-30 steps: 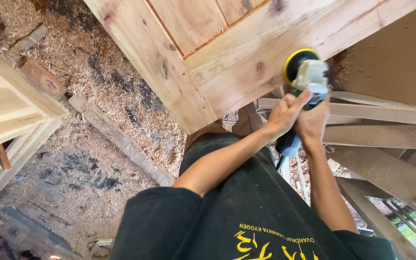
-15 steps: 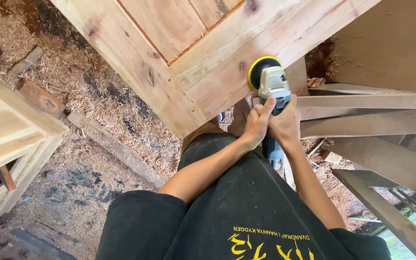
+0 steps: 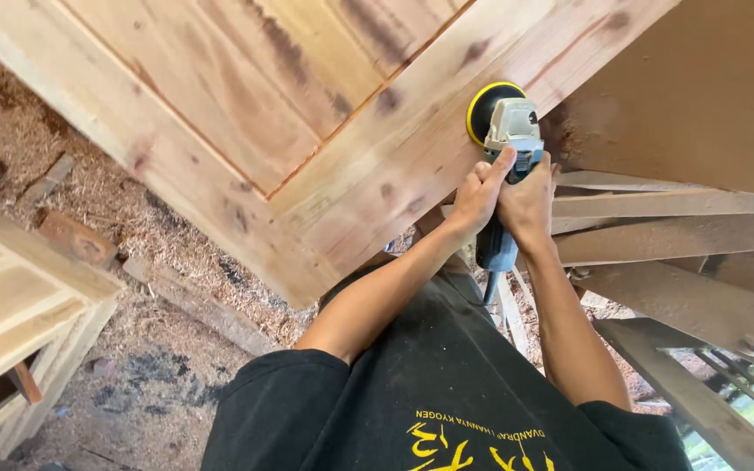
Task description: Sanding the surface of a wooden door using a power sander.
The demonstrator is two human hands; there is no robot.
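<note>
Gripping the sander with both hands, you've slid its pad further along the door rail, extending the smoothed strip.

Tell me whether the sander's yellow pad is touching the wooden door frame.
Touching: the head view shows the yellow pad of the sander lying flat on the door frame, no gap visible.
</note>
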